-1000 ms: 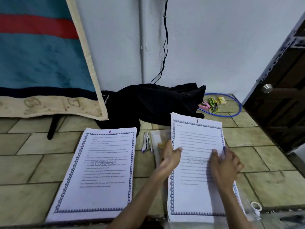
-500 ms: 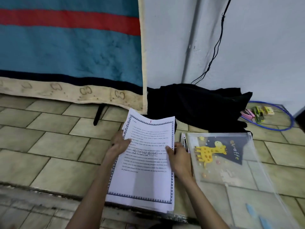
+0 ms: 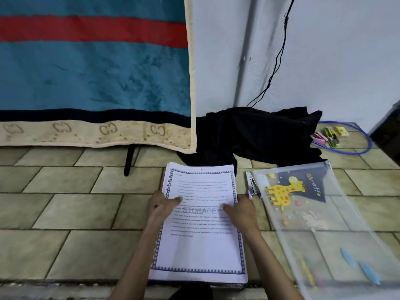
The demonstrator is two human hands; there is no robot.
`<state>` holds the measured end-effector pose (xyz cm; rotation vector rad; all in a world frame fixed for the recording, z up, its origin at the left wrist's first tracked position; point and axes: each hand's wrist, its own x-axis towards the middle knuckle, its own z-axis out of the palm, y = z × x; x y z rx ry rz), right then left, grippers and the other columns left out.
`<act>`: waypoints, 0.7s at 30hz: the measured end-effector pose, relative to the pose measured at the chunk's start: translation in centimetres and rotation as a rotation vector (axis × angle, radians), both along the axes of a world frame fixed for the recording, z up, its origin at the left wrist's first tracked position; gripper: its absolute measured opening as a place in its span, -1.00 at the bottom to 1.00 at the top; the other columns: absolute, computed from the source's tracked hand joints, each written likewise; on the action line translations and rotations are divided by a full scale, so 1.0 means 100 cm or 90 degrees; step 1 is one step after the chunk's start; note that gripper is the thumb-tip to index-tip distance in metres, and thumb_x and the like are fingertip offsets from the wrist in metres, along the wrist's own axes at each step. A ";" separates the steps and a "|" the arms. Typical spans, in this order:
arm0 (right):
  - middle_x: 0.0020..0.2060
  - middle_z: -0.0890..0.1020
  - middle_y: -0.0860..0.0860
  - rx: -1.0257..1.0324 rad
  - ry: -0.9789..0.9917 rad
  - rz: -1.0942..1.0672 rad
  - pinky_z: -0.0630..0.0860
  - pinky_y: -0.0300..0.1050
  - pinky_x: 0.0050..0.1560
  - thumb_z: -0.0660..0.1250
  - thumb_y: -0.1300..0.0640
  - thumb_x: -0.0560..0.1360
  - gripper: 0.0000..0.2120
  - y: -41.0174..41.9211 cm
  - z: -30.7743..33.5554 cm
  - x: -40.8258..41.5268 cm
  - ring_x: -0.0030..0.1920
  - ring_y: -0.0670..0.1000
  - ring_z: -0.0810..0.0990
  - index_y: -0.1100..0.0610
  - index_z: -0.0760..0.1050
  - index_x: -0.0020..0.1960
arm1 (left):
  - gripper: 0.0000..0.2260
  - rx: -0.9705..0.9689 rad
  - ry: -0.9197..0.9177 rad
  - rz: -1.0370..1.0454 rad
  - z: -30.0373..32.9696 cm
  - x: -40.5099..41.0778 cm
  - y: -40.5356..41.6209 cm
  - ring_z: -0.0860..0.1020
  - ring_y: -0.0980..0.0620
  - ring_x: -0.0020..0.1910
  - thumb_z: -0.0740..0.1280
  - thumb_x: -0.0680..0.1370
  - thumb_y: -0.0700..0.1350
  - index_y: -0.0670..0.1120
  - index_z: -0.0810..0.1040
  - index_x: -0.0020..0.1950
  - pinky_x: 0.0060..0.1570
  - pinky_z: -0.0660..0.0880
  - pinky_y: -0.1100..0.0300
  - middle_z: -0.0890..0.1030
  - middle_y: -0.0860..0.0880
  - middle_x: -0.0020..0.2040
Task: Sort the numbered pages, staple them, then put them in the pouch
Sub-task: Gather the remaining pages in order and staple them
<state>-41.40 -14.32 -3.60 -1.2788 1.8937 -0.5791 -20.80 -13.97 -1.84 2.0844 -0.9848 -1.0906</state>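
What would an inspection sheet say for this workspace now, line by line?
Surface: tiled ledge, beige, dark grout.
Job's things: stack of pages, page 1 on top; stapler right of it; giraffe pouch further right.
Clutter: black cloth; coloured clips at the back.
Grippers: left hand and right hand grip the stack's side edges.
Cables: black cord down the wall; blue loop.
Surroundings: hanging blanket, white wall.

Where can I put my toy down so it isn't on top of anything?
The tiled floor left of the pages is bare, up to the hanging blanket. The right side is crowded: stapler, giraffe pouch, black cloth, clips inside the blue hoop.
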 end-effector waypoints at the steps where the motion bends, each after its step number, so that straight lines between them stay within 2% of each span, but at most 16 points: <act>1: 0.13 0.61 0.16 0.019 -0.034 -0.015 0.49 -0.08 0.14 0.45 0.14 0.37 -0.55 -0.002 0.000 -0.001 0.15 0.14 0.56 0.28 0.47 0.19 | -0.63 0.008 0.043 -0.026 -0.002 0.006 -0.001 0.59 -0.07 0.03 0.47 0.41 -0.12 -0.24 0.55 0.15 0.10 0.52 0.11 0.63 -0.11 0.10; 3: 0.12 0.61 0.15 0.031 -0.057 -0.030 0.51 -0.02 0.17 0.51 0.07 0.25 -0.43 -0.005 -0.006 -0.001 0.15 0.14 0.57 0.25 0.48 0.19 | -0.62 -0.006 0.097 -0.063 -0.001 0.010 0.002 0.60 -0.08 0.05 0.48 0.40 -0.16 -0.17 0.54 0.20 0.16 0.52 0.01 0.63 -0.11 0.13; 6: 0.19 0.52 0.16 0.030 -0.020 -0.025 0.46 0.10 0.23 0.48 -0.05 0.09 -0.23 -0.007 -0.018 0.002 0.22 0.19 0.47 0.21 0.43 0.24 | -0.47 -0.068 0.097 -0.070 -0.004 0.010 0.006 0.53 -0.07 0.19 0.46 0.42 -0.20 -0.13 0.39 0.35 0.27 0.44 0.00 0.55 -0.08 0.24; 8: 0.19 0.50 0.15 0.002 -0.049 -0.042 0.46 0.02 0.22 0.51 0.06 0.18 -0.30 0.001 -0.003 0.006 0.21 0.16 0.47 0.22 0.39 0.25 | -0.41 -0.083 0.157 -0.063 -0.004 0.012 0.008 0.50 -0.09 0.23 0.44 0.43 -0.23 -0.12 0.30 0.41 0.28 0.43 -0.05 0.51 -0.08 0.28; 10: 0.12 0.59 0.10 -0.014 -0.113 -0.049 0.51 -0.11 0.08 0.52 0.20 0.29 -0.47 0.008 0.009 0.002 0.09 0.08 0.58 0.24 0.44 0.21 | -0.48 -0.086 0.240 -0.067 0.000 0.015 0.012 0.55 -0.09 0.16 0.42 0.44 -0.27 -0.11 0.37 0.37 0.23 0.47 -0.08 0.57 -0.09 0.22; 12: 0.03 0.67 0.12 -0.025 -0.237 -0.039 0.57 -0.19 -0.13 0.51 0.26 0.33 -0.61 0.015 0.021 -0.007 -0.11 0.01 0.67 0.24 0.55 0.13 | -0.62 -0.080 0.294 -0.062 0.005 0.017 0.018 0.60 -0.10 0.07 0.40 0.45 -0.29 -0.13 0.48 0.26 0.16 0.51 -0.07 0.61 -0.13 0.15; 13: -0.01 0.69 0.15 -0.019 -0.343 -0.041 0.60 -0.18 -0.19 0.49 0.29 0.35 -0.66 0.018 0.027 -0.011 -0.16 0.02 0.69 0.25 0.57 0.11 | -0.69 -0.087 0.320 -0.052 0.009 0.017 0.021 0.62 -0.10 0.02 0.39 0.46 -0.29 -0.13 0.53 0.18 0.13 0.52 -0.06 0.63 -0.14 0.11; 15: -0.02 0.68 0.20 0.031 -0.539 -0.032 0.64 -0.01 -0.16 0.45 0.30 0.38 -0.66 0.023 0.042 -0.015 -0.09 0.15 0.70 0.28 0.55 0.14 | -0.78 -0.117 0.353 -0.025 0.022 0.014 0.025 0.64 -0.09 -0.05 0.38 0.46 -0.28 -0.11 0.57 0.09 0.06 0.55 -0.05 0.66 -0.14 0.03; 16: 0.00 0.68 0.21 0.038 -0.564 -0.011 0.64 0.05 -0.12 0.44 0.30 0.38 -0.64 0.023 0.051 -0.013 -0.06 0.17 0.69 0.29 0.53 0.17 | -0.79 -0.144 0.331 -0.014 0.031 0.011 0.024 0.64 -0.08 -0.06 0.39 0.46 -0.27 -0.11 0.57 0.08 0.05 0.55 -0.05 0.67 -0.10 -0.02; 17: 0.00 0.68 0.20 0.014 -0.553 0.007 0.64 0.00 -0.14 0.44 0.32 0.38 -0.63 0.022 0.060 -0.010 -0.07 0.13 0.69 0.29 0.52 0.18 | -0.79 -0.183 0.280 -0.013 0.044 0.005 0.022 0.63 -0.07 -0.06 0.40 0.46 -0.25 -0.11 0.56 0.08 0.04 0.56 -0.04 0.66 -0.05 -0.05; 19: -0.11 0.70 0.04 -0.139 -0.444 0.009 0.59 -0.25 -0.26 0.44 0.34 0.38 -0.70 0.013 0.082 -0.002 -0.20 -0.10 0.69 0.24 0.56 0.11 | -0.79 -0.292 0.195 -0.013 0.074 -0.009 0.018 0.63 -0.02 -0.06 0.41 0.45 -0.23 -0.09 0.54 0.06 0.00 0.58 0.04 0.64 -0.01 -0.07; 21: -0.23 0.68 -0.17 -0.328 -0.369 -0.003 0.52 -0.40 -0.27 0.44 0.32 0.40 -0.79 0.002 0.114 0.005 -0.26 -0.26 0.64 0.11 0.59 -0.02 | -0.83 -0.406 0.181 0.029 0.106 -0.022 0.015 0.62 0.21 -0.21 0.40 0.45 -0.26 -0.08 0.54 0.00 -0.18 0.58 0.31 0.62 0.05 -0.14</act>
